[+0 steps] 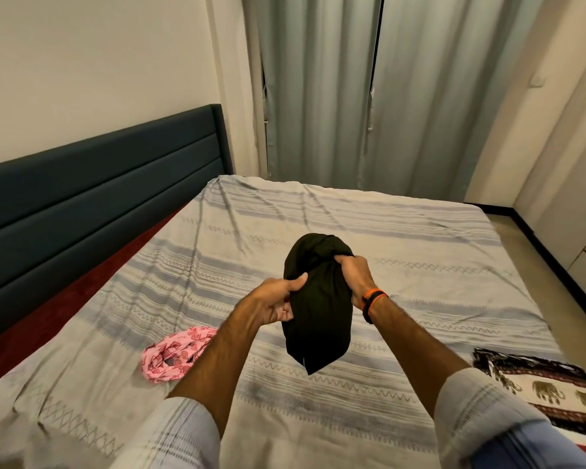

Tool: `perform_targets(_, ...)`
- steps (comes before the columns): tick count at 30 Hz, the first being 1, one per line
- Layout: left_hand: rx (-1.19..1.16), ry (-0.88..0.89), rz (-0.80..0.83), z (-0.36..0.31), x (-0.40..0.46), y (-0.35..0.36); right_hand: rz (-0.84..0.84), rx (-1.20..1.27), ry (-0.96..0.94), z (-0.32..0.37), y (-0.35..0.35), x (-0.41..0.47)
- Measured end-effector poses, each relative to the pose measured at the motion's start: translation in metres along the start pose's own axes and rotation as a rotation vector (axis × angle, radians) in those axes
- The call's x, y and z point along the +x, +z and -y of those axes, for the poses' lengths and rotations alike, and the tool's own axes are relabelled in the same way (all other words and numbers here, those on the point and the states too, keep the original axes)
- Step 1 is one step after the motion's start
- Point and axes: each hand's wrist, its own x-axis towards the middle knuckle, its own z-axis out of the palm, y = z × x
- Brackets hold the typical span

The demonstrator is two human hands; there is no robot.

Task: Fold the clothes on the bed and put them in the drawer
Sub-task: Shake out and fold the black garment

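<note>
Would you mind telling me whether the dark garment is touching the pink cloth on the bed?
Apart. The head view shows the dark garment held up by both hands, with the left forearm between it and the pink cloth.

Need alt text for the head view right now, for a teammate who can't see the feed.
Both hands hold a bunched dark garment up above the bed: the left hand grips its left edge, the right hand its upper right. A pink patterned cloth lies crumpled on the striped sheet at left, an elephant-print cloth at right.
</note>
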Motion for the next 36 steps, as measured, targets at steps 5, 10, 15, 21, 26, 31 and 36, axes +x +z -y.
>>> perform_targets(5, -0.145, 0.012, 0.108, -0.012, 0.0, 0.021, 0.056, -0.045, -0.001, 0.014, -0.016, -0.017)
perform_targets(10, -0.234, 0.05, 0.175, -0.016, -0.001, 0.042, 0.137, -0.065, -0.017, 0.02, -0.039, -0.018)
perform_targets(15, -0.29, 0.08, 0.139, -0.017, -0.003, 0.066, 0.087, -0.259, -0.188, 0.019, -0.055, -0.011)
perform_targets(21, -0.39, 0.084, 0.001, -0.01, 0.008, 0.071, 0.406, -0.466, -0.393, 0.026, -0.054, -0.025)
perform_targets(26, -0.389, 0.108, -0.119, -0.013, 0.001, 0.062, 0.402, -0.457, -0.426, 0.022, -0.056, -0.028)
perform_targets(31, -0.416, 0.246, -0.087, -0.017, -0.01, 0.055, 0.25, -0.635, -0.517, 0.015, -0.059, -0.027)
perform_targets(36, -0.416, 0.352, -0.023, -0.02, -0.016, 0.058, 0.389, -0.593, -0.507, 0.017, -0.043, -0.042)
